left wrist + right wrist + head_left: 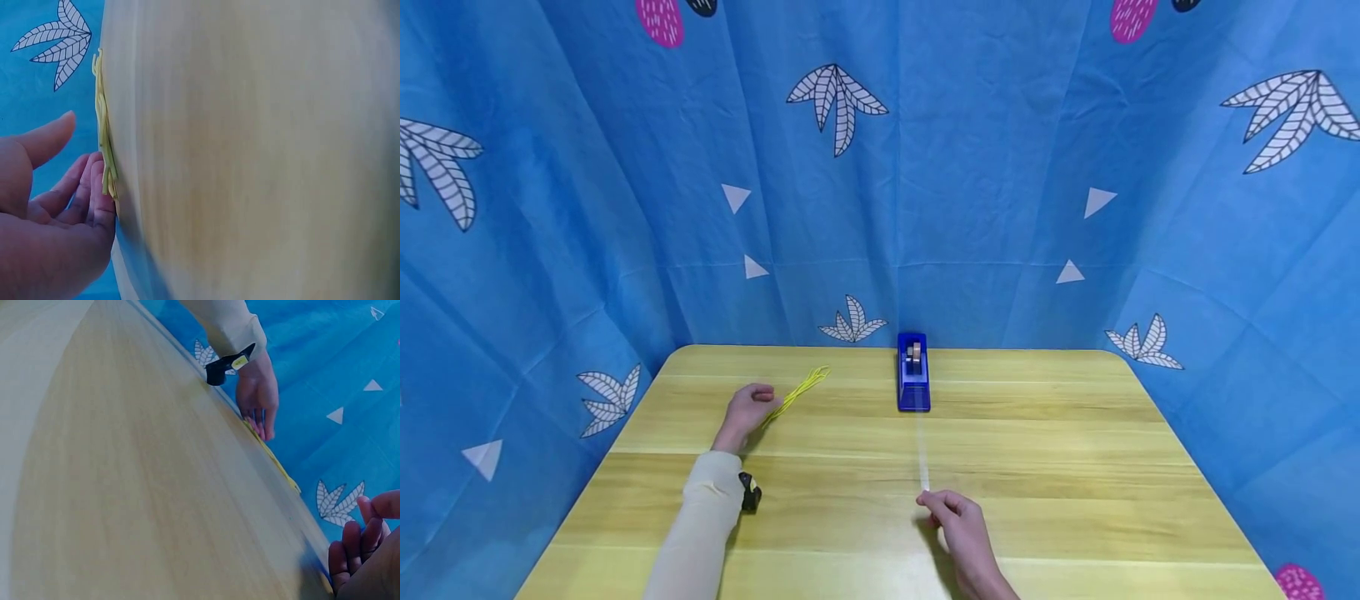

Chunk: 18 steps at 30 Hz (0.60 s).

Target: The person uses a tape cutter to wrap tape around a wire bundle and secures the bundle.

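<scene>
A blue tape dispenser (913, 398) stands at the back middle of the wooden table. From it a strip of clear tape (922, 454) runs toward the front, and my right hand (961, 533) pinches its end between thumb and forefinger. On the left, a bundle of yellow cord (807, 383) lies on the tabletop. My left hand (749, 412) is at the near end of that cord. In the left wrist view its fingers (81, 197) touch the bundle, while the thumb stands apart from them. The tape cannot be made out in the right wrist view.
The wooden table (820, 533) has rounded back corners. A blue curtain (985, 167) with leaf and triangle prints hangs behind it and along both sides. A small black device (749, 492) sits on the left wrist, over a light sleeve (692, 533).
</scene>
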Available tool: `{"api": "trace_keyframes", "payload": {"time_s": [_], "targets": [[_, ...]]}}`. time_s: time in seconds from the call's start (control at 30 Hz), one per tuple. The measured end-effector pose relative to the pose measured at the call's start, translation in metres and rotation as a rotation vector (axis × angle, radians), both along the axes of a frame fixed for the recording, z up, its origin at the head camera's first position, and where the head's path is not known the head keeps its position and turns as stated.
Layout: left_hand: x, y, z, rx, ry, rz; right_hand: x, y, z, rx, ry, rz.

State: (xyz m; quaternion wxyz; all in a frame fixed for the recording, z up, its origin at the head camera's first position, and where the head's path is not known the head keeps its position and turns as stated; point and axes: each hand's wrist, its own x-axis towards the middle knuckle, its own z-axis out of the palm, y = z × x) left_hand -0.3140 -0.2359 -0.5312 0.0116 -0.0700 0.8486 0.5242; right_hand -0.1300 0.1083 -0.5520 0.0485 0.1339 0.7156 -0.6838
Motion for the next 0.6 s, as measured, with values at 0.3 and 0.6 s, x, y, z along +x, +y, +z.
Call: {"api": "trace_keyframes", "payload": {"time_s": [0.3, 0.6], "targets": [[0.001, 0.007, -0.002, -0.066, 0.007, 0.022, -0.002, 0.001, -0.001, -0.007, -0.004, 0.005], [0.0, 0.012, -0.003, -0.132, 0.055, 0.037, 0.0, 0.002, 0.003, -0.011, 0.005, 0.011]]}}
